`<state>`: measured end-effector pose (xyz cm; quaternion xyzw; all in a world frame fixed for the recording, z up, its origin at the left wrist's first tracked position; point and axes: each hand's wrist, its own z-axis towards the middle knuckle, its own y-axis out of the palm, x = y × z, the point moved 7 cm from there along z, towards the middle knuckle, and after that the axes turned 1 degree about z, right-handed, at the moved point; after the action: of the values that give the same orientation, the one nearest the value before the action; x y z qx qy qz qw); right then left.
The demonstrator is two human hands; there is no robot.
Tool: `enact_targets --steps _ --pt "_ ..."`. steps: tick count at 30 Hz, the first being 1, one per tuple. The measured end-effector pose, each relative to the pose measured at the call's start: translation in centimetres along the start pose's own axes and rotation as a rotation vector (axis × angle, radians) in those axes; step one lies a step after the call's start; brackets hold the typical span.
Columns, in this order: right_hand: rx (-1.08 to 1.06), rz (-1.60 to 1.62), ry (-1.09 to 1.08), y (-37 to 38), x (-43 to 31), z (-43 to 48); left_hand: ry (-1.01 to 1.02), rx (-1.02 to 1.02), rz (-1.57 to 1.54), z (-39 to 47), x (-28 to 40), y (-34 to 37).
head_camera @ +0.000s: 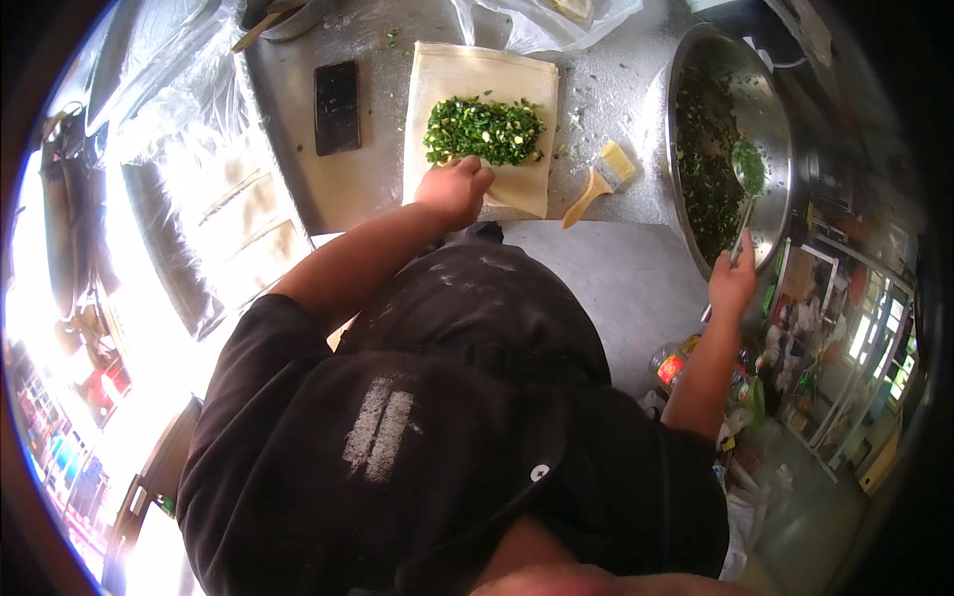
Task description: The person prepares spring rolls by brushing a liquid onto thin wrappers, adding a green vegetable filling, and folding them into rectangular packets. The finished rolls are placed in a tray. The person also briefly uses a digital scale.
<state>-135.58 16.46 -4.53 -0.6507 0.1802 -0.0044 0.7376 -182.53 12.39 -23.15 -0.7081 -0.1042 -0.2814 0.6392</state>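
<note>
A rectangular sheet of pale dough (pixel 522 179) lies on the metal table before me. Across its middle sits a block of chopped green leaves with pale and yellow bits (pixel 484 130). My left hand (pixel 456 190) is at the near side of this filling, fingers curled down over the dough; what is under the fingertips is hidden. To the right, my right hand (pixel 732 283) grips the handle of a metal spoon (pixel 747 208). Chopped greens fill the spoon's bowl, which is inside a large steel mixing bowl (pixel 673 141). More green filling (pixel 704 164) lines the left side of that bowl.
A wooden-handled pastry brush (pixel 600 182) lies between dough and bowl. Left of the dough is a black smartphone (pixel 337 108). Plastic film (pixel 186 112) covers pale pieces at the left. A pot with a wooden utensil (pixel 287 22) and a plastic bag (pixel 536 26) are at the back.
</note>
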Motion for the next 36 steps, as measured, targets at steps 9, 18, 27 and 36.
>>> enact_targets --steps 9,18,27,36 --pt "0.026 0.025 -0.404 4.1 -8.1 -1.3 -0.038 -0.135 0.276 -2.8 -3.2 -2.6" --pt "-0.514 0.102 -0.938 21.9 -24.5 -12.6 0.047 0.079 0.244 -2.1 -2.5 -4.4" --pt "-0.460 0.128 -0.899 24.1 -25.2 -11.9 -0.202 0.077 0.247 -2.2 -3.7 -4.4" --pt "-0.528 0.456 -0.704 21.7 -27.0 -3.3 0.028 0.191 0.245 1.6 -2.7 -6.0"
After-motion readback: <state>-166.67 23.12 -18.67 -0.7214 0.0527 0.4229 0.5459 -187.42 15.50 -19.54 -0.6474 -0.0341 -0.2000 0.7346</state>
